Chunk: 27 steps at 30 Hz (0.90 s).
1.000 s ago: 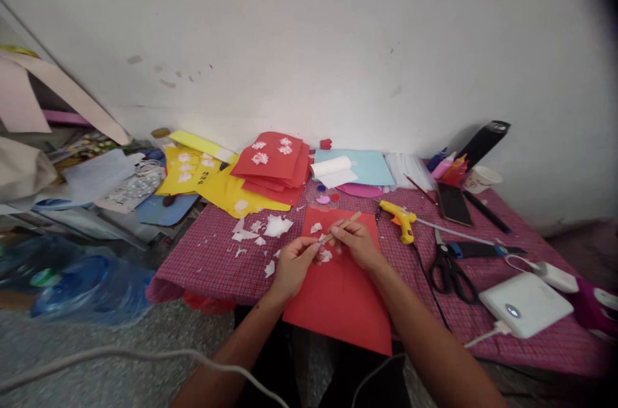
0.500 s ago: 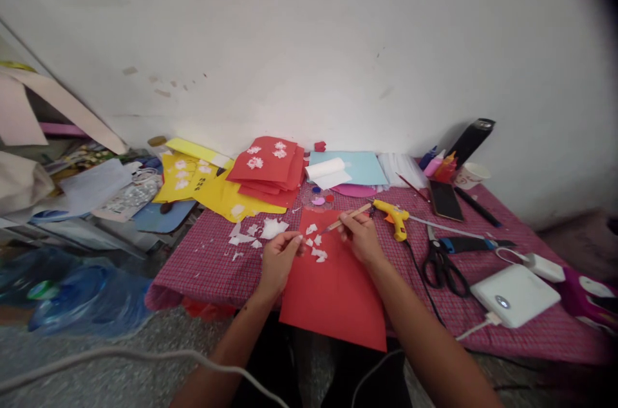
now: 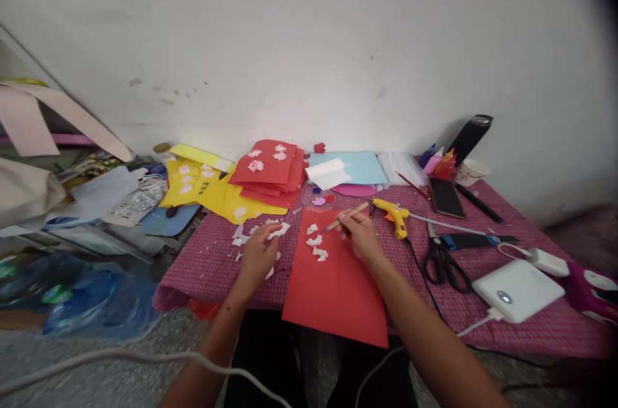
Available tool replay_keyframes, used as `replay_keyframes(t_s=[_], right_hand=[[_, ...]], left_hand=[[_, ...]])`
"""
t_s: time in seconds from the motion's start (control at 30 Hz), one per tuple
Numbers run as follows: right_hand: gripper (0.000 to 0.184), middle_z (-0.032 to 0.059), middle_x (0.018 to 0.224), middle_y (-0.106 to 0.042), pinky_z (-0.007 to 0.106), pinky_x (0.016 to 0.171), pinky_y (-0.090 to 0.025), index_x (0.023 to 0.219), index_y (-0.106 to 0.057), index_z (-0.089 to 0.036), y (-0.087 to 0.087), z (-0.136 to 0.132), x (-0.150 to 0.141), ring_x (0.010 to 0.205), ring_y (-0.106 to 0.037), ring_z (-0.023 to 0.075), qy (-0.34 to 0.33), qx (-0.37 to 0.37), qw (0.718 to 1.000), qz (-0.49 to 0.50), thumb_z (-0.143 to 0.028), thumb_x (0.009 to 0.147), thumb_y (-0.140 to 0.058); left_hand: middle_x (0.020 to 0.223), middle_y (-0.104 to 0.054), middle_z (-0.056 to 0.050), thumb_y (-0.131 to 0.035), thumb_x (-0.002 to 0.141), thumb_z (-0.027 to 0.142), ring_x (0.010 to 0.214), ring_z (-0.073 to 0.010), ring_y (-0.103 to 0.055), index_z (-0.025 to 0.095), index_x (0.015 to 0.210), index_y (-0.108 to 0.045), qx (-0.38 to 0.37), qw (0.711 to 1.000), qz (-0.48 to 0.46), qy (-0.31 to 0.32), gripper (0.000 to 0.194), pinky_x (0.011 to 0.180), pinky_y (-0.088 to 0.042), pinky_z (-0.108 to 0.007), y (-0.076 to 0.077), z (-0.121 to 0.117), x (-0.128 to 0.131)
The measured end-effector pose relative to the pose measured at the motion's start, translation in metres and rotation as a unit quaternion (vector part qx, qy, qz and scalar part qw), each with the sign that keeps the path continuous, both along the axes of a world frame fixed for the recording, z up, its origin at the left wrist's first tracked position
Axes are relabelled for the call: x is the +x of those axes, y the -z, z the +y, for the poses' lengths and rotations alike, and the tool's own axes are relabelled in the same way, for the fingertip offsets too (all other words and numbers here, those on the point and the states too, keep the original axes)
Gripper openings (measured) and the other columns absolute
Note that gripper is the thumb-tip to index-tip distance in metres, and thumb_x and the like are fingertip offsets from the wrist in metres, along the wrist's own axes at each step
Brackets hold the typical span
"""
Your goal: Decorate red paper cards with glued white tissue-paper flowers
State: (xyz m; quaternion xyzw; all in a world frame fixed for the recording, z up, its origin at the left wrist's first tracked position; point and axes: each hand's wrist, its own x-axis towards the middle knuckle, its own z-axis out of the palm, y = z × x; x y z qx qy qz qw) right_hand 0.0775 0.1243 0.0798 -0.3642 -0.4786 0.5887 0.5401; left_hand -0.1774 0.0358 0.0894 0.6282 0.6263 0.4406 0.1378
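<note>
On the red paper sheet (image 3: 338, 298) lie several small torn white paper pieces (image 3: 316, 241) in a loose column. My right hand (image 3: 358, 233) is closed round a thin wooden stick (image 3: 354, 211), its darker tip pointing down-left just beside those pieces. To the left of the sheet my left hand (image 3: 259, 257) hovers at the torn white paper scraps (image 3: 280, 230), thumb and forefinger apart around the edge of the largest one. Whether the fingertips touch that scrap I cannot tell. The hand covers other scraps.
Behind stand a stack of red cards (image 3: 270, 170) and yellow cards (image 3: 232, 192) with white flowers. A white paper roll (image 3: 326, 168) lies on blue paper. At right are a yellow glue gun (image 3: 396, 218), black scissors (image 3: 444, 263), a phone (image 3: 447, 197) and a white power bank (image 3: 519, 291).
My left hand has left the red sheet and moved left to the white scraps. The stick tip has drawn back from the left fingers; a white piece now lies mid-column on the sheet.
</note>
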Motion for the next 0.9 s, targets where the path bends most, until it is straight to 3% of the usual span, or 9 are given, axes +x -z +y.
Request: replay_keyframes(t_s=[0.1,0.33,0.57,0.7,0.9], right_hand=[[0.029,-0.0015,0.058,-0.06,0.024,0.043,-0.034,0.073,-0.065,-0.019,0.001,-0.001,-0.002,0.045,-0.046,0.0108,-0.011,0.012,1.0,-0.013,-0.046,0.079,-0.074],[0.028,-0.0014,0.059,-0.062,0.024,0.043,-0.034,0.073,-0.066,-0.018,0.006,0.0,-0.002,0.044,-0.047,0.0103,-0.018,0.019,0.999,-0.02,-0.044,0.08,-0.074],[0.028,-0.0013,0.059,-0.062,0.024,0.044,-0.035,0.072,-0.065,-0.018,0.007,-0.001,-0.001,0.045,-0.048,0.0103,-0.021,0.017,0.999,-0.035,-0.044,0.081,-0.073],[0.029,-0.0009,0.06,-0.063,0.024,0.044,-0.036,0.073,-0.065,-0.018,0.006,-0.001,-0.003,0.046,-0.049,0.0108,-0.027,0.024,0.999,-0.041,-0.045,0.08,-0.074],[0.029,-0.0012,0.059,-0.062,0.023,0.043,-0.035,0.071,-0.065,-0.017,0.007,-0.001,-0.002,0.044,-0.048,0.0096,-0.029,0.025,0.999,-0.034,-0.044,0.08,-0.074]], left_hand=[[0.11,-0.072,-0.008,-0.051,0.087,0.022,0.105,-0.0249,-0.065,0.02,0.106,-0.07,-0.015,0.999,0.03,-0.043,0.027,0.095,-0.049,-0.042,-0.004,0.005,-0.022],[0.104,-0.071,-0.011,-0.062,0.079,0.025,0.104,-0.0294,-0.061,0.019,0.105,-0.072,-0.014,0.973,0.23,0.012,0.028,0.098,-0.043,-0.045,0.002,0.022,-0.017],[0.1,-0.073,-0.01,-0.046,0.083,0.014,0.097,-0.0261,-0.065,0.018,0.1,-0.073,-0.024,0.986,0.163,-0.025,0.032,0.09,-0.049,-0.041,0.004,0.019,-0.05],[0.107,-0.073,-0.01,-0.048,0.088,0.021,0.101,-0.0255,-0.065,0.02,0.104,-0.071,-0.042,0.983,0.175,0.021,0.028,0.092,-0.048,-0.039,0.01,0.013,-0.057],[0.109,-0.071,-0.01,-0.056,0.082,0.018,0.104,-0.0267,-0.062,0.02,0.103,-0.07,-0.086,0.968,0.228,0.065,0.025,0.094,-0.045,-0.04,0.008,0.014,-0.048]])
